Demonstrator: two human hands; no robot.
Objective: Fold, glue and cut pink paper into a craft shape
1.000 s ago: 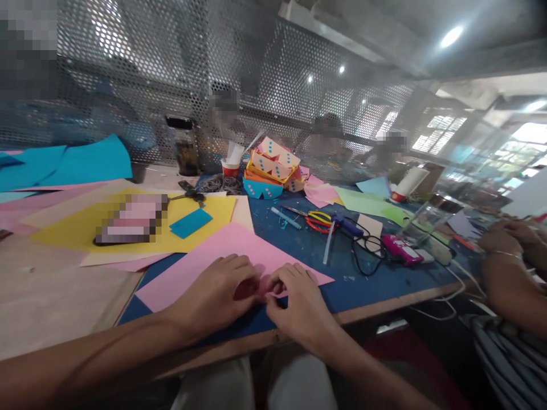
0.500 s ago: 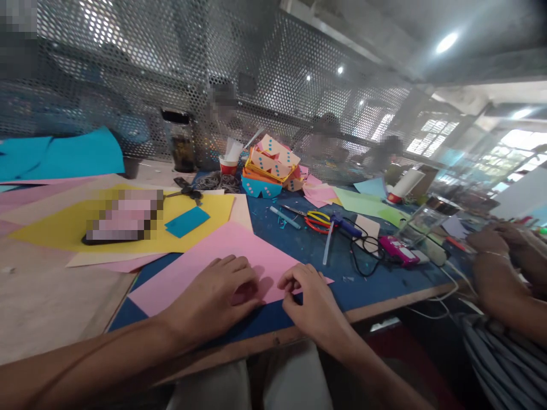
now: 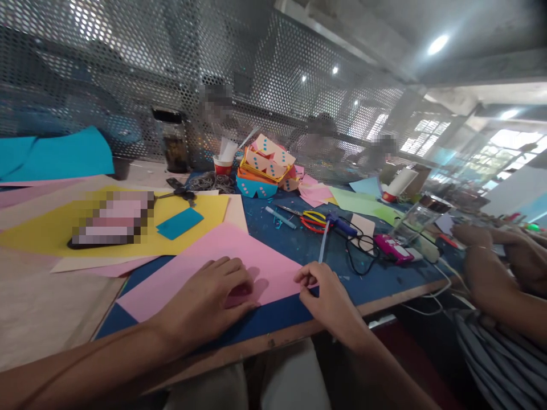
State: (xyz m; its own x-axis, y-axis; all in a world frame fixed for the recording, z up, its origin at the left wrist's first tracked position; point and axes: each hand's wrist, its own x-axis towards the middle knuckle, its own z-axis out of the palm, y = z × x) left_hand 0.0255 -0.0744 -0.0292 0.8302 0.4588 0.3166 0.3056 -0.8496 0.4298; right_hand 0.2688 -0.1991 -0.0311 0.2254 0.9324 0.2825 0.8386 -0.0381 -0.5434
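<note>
A sheet of pink paper (image 3: 222, 250) lies flat on the blue tabletop near the front edge. My left hand (image 3: 216, 287) rests on its front part with fingers loosely curled and the thumb apart from them, near the paper's front edge. At the sheet's right corner, my right hand (image 3: 322, 285) has its fingers bent and the thumb apart; nothing shows between them. That hand covers the corner, and whether its fingertips touch the paper is hard to tell. Behind the right hand are a glue stick (image 3: 323, 242) and a blue glue gun (image 3: 342, 225).
Scissors (image 3: 314, 221) and a pen-like blue tool (image 3: 280, 216) lie beyond the sheet. At left, a phone (image 3: 113, 219) and a blue paper piece (image 3: 180, 222) lie on yellow paper (image 3: 209, 213). Folded paper shapes (image 3: 267, 165) are stacked behind. Another person's arm (image 3: 491, 267) is at right.
My right hand has moved right along the pink paper to its right corner. My left hand stays on the paper. The whole view has shifted slightly.
</note>
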